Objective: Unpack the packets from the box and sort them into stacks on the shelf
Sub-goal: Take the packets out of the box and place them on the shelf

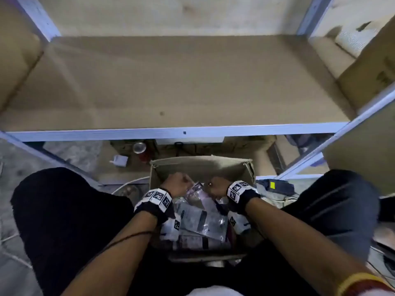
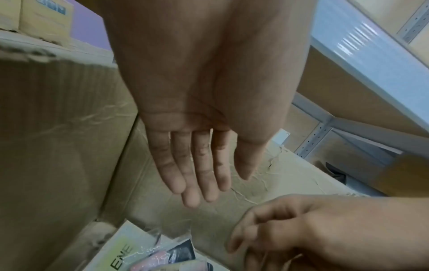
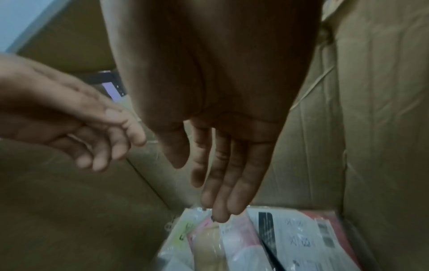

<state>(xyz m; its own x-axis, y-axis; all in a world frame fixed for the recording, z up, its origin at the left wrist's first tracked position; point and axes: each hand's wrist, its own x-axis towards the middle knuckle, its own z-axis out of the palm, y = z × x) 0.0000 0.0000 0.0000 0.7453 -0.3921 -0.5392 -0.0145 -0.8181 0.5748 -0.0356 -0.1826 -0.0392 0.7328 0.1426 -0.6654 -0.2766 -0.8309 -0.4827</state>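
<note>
The shelf (image 1: pixel 171 82) is seen ahead as a wide bare board w/ a pale metal front rail; no stacks are laid on it yet, so sorting is judged as barely begun. Cardboard cartons (image 1: pixel 372 82) are stood at its right end.

Below the rail, the box (image 1: pixel 198 167) is set open on the floor between the person's knees. The packets (image 1: pixel 198 221) are piled loose inside it, clear plastic sleeves over printed cards, mixed types: white/grey labels, a pink one, a pale green one. Exact count can't be told.

Both hands are lowered into the box over the far end of the pile. The left hand (image 2: pixel 197 146) is shown flat in its wrist view, fingers straight and together, nothing held. The right hand (image 3: pixel 220 155) is likewise spread loose, fingers straight and pointed down, tips just at the top edge of the pink packet; whether contact is made can't be told. No packet is gripped by either hand.

Step in hand, as judged: picking the first packets. To be done well, one type should be taken at a time, by the stiff card edge rather than the slippery film, so nothing is slid out or creased. Like should be kept w/ like from the first grab, and each stack started well apart on the board, w/ room left for more types.
</note>
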